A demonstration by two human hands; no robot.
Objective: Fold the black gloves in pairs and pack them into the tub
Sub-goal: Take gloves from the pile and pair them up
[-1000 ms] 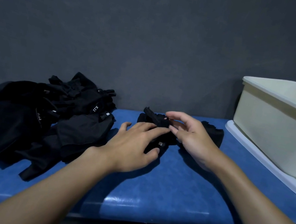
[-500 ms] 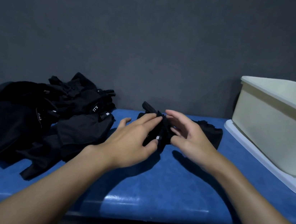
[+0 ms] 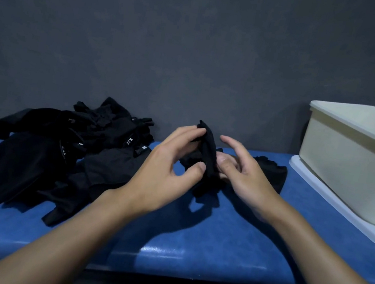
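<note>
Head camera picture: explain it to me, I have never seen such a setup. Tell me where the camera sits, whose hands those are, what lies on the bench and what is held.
There is no machine here. A person works with bare hands, and one camera worn on the head looks forward and down at them. The left hand pinches a black glove and holds it up on edge over the blue bench. The right hand seems to pinch its lower part, forefinger straight. A pile of more black gloves lies at the left, and another black piece lies behind the right hand. The cream tub stands at the right on a white tray; its inside is hidden.
</note>
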